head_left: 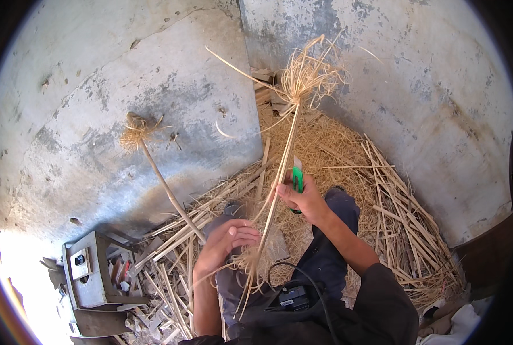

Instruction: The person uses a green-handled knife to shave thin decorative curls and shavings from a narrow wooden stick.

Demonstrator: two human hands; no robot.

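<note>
My right hand (301,200) is closed around a green utility knife (298,179), its blade pointing up. Thumb and fingers of the same hand also pinch a bundle of long, pale split strips (289,146), bamboo or cane by the look of it. The bundle slants from my lap up toward the wall and ends in a tangled tuft of thin curls (305,77). My left hand (233,238) lies beside the bundle's lower part, fingers loosely stretched toward it. Thin curled shavings (248,261) hang beside those fingers, and one strip near them is blurred.
At the left, a stick (167,190) with a fibrous tuft leans against the grey wall (193,75). Shavings (337,144) and loose strips (406,213) cover the floor. A worn box-like stool (89,282) stands lower left. A black device with a cable (294,299) sits at my lap.
</note>
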